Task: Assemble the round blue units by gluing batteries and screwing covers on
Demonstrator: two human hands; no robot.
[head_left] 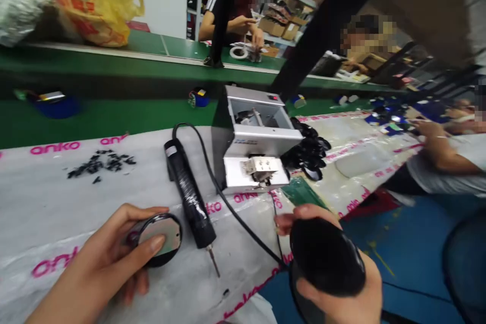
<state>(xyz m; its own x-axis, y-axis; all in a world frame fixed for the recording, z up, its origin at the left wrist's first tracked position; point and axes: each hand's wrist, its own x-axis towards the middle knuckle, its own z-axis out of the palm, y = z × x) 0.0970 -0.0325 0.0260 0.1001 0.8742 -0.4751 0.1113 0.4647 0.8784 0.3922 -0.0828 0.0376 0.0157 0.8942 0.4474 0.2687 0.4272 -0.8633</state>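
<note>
My left hand (102,268) grips a round black part with a metal plate (161,235) on the white plastic sheet (49,212), thumb on its face. In my right hand (341,293), near the table's edge, is a black domed cover (325,258) with the fingers closed round it. Between the two hands lies a black electric screwdriver (190,195) with its bit pointing toward me. Its cable (235,212) runs past my right hand.
A grey screw feeder box (254,142) stands behind the screwdriver, with a pile of black covers (309,152) to its right. Small black pieces (100,164) lie scattered at left. Beyond is a green conveyor (114,116), a yellow bag (96,5) and other people at work.
</note>
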